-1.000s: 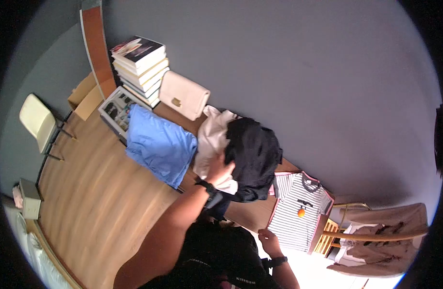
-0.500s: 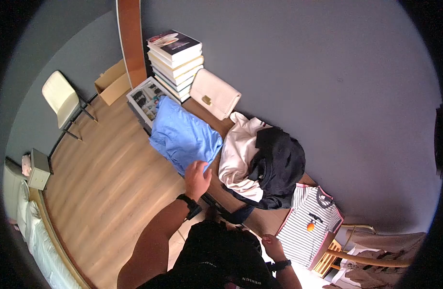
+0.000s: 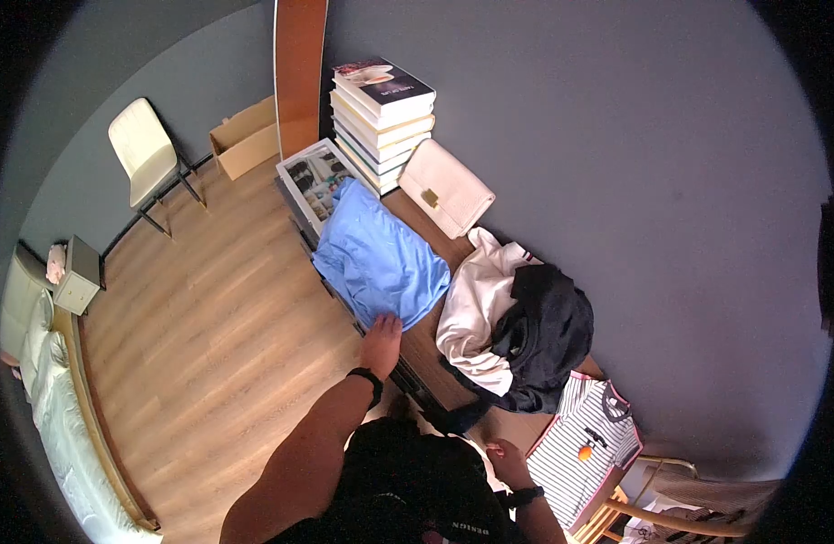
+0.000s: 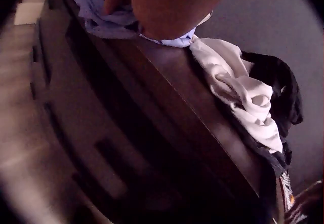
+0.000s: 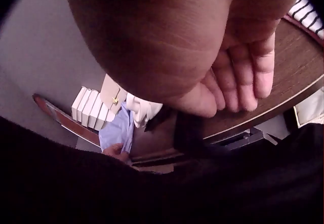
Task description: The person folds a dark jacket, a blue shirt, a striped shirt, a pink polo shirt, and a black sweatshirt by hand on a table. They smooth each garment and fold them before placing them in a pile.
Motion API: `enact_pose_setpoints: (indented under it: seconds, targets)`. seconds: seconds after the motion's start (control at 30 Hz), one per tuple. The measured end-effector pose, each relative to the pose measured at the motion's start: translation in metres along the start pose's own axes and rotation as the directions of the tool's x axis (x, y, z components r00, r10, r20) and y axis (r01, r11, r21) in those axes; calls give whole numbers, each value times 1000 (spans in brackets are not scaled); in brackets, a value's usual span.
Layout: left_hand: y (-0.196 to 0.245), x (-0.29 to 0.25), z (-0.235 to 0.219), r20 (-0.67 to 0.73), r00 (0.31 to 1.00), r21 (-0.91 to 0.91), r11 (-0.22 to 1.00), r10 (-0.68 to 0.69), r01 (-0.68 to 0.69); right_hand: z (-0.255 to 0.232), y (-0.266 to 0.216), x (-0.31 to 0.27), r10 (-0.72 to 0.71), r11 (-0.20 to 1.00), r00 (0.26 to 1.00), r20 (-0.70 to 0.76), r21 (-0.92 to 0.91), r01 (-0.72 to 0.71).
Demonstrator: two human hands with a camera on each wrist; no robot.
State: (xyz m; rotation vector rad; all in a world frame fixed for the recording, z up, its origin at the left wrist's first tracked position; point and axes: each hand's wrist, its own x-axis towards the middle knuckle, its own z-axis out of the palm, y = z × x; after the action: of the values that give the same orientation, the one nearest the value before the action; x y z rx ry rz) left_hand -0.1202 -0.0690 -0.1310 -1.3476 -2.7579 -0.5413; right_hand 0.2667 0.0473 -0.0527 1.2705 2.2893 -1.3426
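A folded blue garment (image 3: 381, 254) lies across the left part of the brown table. My left hand (image 3: 382, 344) is at its near edge, with fingertips over the fabric. The cloth bunches around those fingers in the left wrist view, and the thumb is hidden from the head view. My right hand (image 3: 509, 461) hangs by the table's front edge, fingers loosely bent and holding nothing; its palm shows in the right wrist view. Between the hands lie a rumpled white garment (image 3: 471, 308) and a black one (image 3: 553, 331). A striped T-shirt (image 3: 571, 444) is spread flat at the right.
Behind the blue garment are stacked books (image 3: 381, 122), a pink clutch bag (image 3: 446, 186) and a grey compartment tray (image 3: 295, 181). A wooden-armed chair (image 3: 684, 517) stands at the table's right end. Far left are a cream chair (image 3: 145, 145), a cardboard box (image 3: 245, 145) and a bed (image 3: 82, 435).
My left hand has left the white and black garments and moved left to the blue garment's edge. The head view has turned left. My right hand stays beside the table edge.
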Motion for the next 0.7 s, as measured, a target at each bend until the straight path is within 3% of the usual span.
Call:
enact_pose_setpoints:
  seconds: [0.1, 0.2, 0.27, 0.3, 0.37, 0.4, 0.47, 0.57, 0.7]
  targets:
    - [-2, 4, -7, -1, 1000, -19, 1000, 8, -8, 5, -2, -2, -29, 1000, 1000, 3, 2, 29]
    - [-5, 7, -9, -123, 988, 53, 994, 98, -92, 8, 8, 0, -42, 998, 999, 10, 44, 42]
    - [8, 10, -48, 104, 994, -60, 998, 41, -35, 5, -5, -1, 7, 995, 1000, 8, 104, -8]
    - [13, 12, -54, 108, 993, -65, 997, 42, -36, 4, -5, 3, 13, 995, 1000, 8, 102, -13]
    - [20, 12, -62, -140, 990, -214, 977, -12, -19, 7, 1, 15, 27, 978, 996, 89, 204, -45]
    - [24, 11, -65, -141, 990, -215, 976, -11, -19, 3, -11, 16, 27, 978, 996, 88, 204, -44]
    - [28, 13, -71, -190, 971, -348, 935, -146, 72, -5, -49, 20, -70, 979, 995, 64, 197, 56]
    - [29, 20, -78, -228, 956, -389, 917, -185, 85, -2, -57, 38, -118, 974, 990, 79, 204, 99]
    - [31, 19, -81, -173, 983, -389, 921, -59, -13, -5, -79, 49, -138, 970, 982, 129, 220, 107]
